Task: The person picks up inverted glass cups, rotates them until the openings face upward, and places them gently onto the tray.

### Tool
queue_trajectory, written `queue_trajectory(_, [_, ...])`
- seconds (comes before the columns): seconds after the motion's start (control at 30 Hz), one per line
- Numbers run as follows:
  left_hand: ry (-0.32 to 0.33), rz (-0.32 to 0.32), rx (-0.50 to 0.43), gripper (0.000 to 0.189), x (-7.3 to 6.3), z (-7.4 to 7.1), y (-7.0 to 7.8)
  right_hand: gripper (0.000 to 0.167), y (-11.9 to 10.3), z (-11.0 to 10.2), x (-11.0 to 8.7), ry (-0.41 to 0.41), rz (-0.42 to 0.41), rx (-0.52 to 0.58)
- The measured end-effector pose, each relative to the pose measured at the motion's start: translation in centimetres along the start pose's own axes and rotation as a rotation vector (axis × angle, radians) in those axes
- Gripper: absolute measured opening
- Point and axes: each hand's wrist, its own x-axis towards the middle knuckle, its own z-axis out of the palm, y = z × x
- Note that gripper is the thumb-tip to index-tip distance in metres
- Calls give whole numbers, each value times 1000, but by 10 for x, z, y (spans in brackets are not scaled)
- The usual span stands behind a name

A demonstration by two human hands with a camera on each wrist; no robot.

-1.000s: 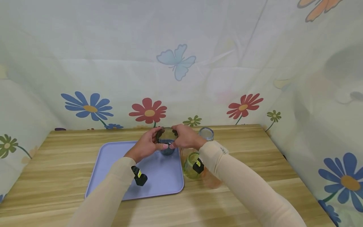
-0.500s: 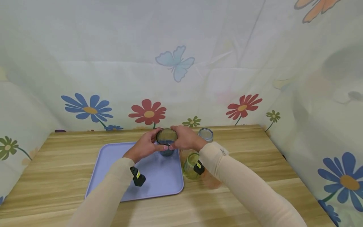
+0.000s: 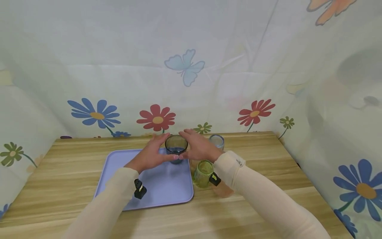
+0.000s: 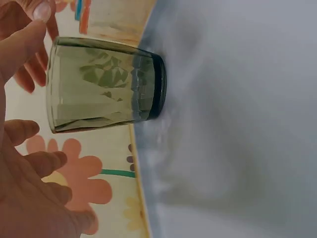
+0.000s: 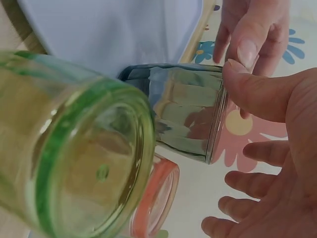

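Observation:
A smoky grey drinking glass point(image 3: 176, 143) stands upright, rim up, in the far right corner of the lavender tray point(image 3: 161, 189). My left hand point(image 3: 150, 154) is spread beside it, and my right hand point(image 3: 200, 146) is on the other side. In the left wrist view the fingers of that hand are straight and apart from the glass point(image 4: 99, 87). The right wrist view has my right thumb at the rim of the glass point(image 5: 188, 109), its other fingers loosely spread. Whether the thumb touches the rim, I cannot tell.
Right of the tray, a green glass point(image 3: 203, 174) stands upside down. Near it are an orange glass point(image 3: 222, 189) and a bluish glass point(image 3: 217, 141). A pinkish-orange glass point(image 5: 158, 203) is partly hidden behind the green one. Flowered cloth hangs behind the wooden table point(image 3: 59, 186).
Both hands have loosened from around the grey glass, their fingers now straighter and spread from its sides. The glass has stayed in the same place on the tray.

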Motion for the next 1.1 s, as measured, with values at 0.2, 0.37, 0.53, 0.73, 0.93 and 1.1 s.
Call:
queue_trajectory(0.2, [38, 20, 156, 108, -14, -5, 5, 91, 1, -4, -11, 8, -18, -60])
queue_trajectory(0.37, [65, 5, 225, 108, -30, -9, 6, 91, 2, -7, -21, 18, -13, -116])
queue_trajectory(0.53, [81, -25, 261, 108, -45, -13, 4, 93, 4, -11, -30, 24, 1, -120])
queue_trajectory(0.73, [96, -56, 302, 107, -64, -17, -7, 95, 13, -12, -37, 36, 8, -130])
queue_trajectory(0.93, [118, -73, 334, 105, -83, -21, -24, 95, 24, -16, -45, 60, -1, -138])
queue_trajectory(1.1, [104, -96, 341, 108, -99, -23, -37, 94, 34, -19, -52, 58, 6, -130])
